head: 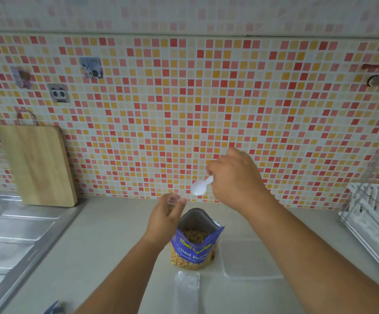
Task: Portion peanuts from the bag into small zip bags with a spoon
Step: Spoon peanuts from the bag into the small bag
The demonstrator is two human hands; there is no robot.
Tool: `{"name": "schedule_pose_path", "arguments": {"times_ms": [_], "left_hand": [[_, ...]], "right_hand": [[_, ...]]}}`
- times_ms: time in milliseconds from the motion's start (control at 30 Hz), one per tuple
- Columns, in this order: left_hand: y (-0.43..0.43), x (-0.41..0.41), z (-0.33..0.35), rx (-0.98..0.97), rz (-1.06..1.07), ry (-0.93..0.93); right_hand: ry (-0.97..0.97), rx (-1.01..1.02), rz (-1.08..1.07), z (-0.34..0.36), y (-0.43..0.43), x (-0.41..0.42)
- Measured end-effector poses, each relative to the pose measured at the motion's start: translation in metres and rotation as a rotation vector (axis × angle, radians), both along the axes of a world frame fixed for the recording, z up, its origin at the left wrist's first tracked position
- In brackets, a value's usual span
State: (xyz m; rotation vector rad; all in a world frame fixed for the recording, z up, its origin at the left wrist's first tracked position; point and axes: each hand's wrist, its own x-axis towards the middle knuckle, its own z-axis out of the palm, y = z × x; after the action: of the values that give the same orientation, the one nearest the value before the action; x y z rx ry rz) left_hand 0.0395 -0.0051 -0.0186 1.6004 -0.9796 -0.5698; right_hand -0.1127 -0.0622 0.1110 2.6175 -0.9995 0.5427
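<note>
Zip bag [187, 288], peanuts [194, 236] beside left hand [164, 220], spoon [201, 187] in right hand [236, 180]

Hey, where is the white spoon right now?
In the head view, the white spoon is pinched in the right hand, raised above the open peanut bag, just right of the left hand, which pinches a small zip bag.

Spoon [201, 188]: white plastic, glossy | peanut bag [195, 241]: shiny blue printed film, dull silver lining | zip bag [174, 198]: thin clear plastic | counter [93, 245]: pale, smooth, matt | cutting board [38, 164]: light bare wood | sink [14, 234]: brushed metal | lid [249, 259]: frosted plastic | wall [184, 109]: glossy mosaic tile | dish rack [374, 200]: thin metal wire
</note>
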Motion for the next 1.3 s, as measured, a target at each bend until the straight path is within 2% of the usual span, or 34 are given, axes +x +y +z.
{"name": "schedule_pose_path", "arguments": {"times_ms": [100,233,333,400,433,500,533,567,633,733,867,967,1067,1133,1200,1300], "left_hand": [[0.013,0.000,0.007,-0.127,0.000,0.372],[0.021,-0.002,0.009,-0.228,-0.119,0.881],[0.031,-0.005,0.010,-0.244,-0.238,1.020],[0.036,-0.006,0.010,-0.230,-0.299,1.023],[0.038,-0.008,0.011,-0.222,-0.328,1.015],[0.042,-0.011,0.012,-0.206,-0.395,0.996],[0.043,-0.014,0.013,-0.196,-0.438,0.983],[0.045,-0.017,0.014,-0.181,-0.486,0.969],[0.047,-0.021,0.013,-0.160,-0.566,0.952],[0.047,-0.023,0.010,-0.152,-0.622,0.941],[0.049,-0.030,0.007,-0.120,-0.548,0.886],[0.052,-0.032,0.004,-0.055,-0.511,0.809],[0.057,-0.034,-0.002,0.038,-0.489,0.575],[0.058,-0.038,-0.006,0.069,-0.428,0.488],[0.059,-0.042,-0.011,0.084,-0.399,0.529],[0.067,-0.040,-0.019,0.158,-0.520,0.596]], "right_hand": [[0.200,0.250,-0.066,-0.028,0.010,0.003],[0.369,0.385,-0.079,-0.077,0.012,0.007],[0.319,0.388,-0.082,-0.095,0.007,0.007],[0.105,0.403,-0.083,-0.097,0.006,0.008],[-0.088,0.473,-0.075,-0.094,0.009,0.009],[-0.523,0.809,-0.002,-0.085,0.020,0.009],[-0.658,1.012,0.047,-0.080,0.028,0.009],[-0.713,1.150,0.072,-0.078,0.035,0.010],[-0.751,1.269,0.051,-0.082,0.044,0.010],[-0.833,1.341,-0.028,-0.089,0.046,0.006],[-0.875,1.360,-0.028,-0.096,0.049,-0.002],[-0.917,1.239,-0.052,-0.101,0.052,-0.004],[-0.879,1.042,-0.124,-0.108,0.052,-0.008],[-0.896,0.990,-0.134,-0.113,0.053,-0.011],[-0.907,0.958,-0.146,-0.122,0.056,-0.012],[-0.935,1.003,-0.186,-0.143,0.054,-0.018]]}}
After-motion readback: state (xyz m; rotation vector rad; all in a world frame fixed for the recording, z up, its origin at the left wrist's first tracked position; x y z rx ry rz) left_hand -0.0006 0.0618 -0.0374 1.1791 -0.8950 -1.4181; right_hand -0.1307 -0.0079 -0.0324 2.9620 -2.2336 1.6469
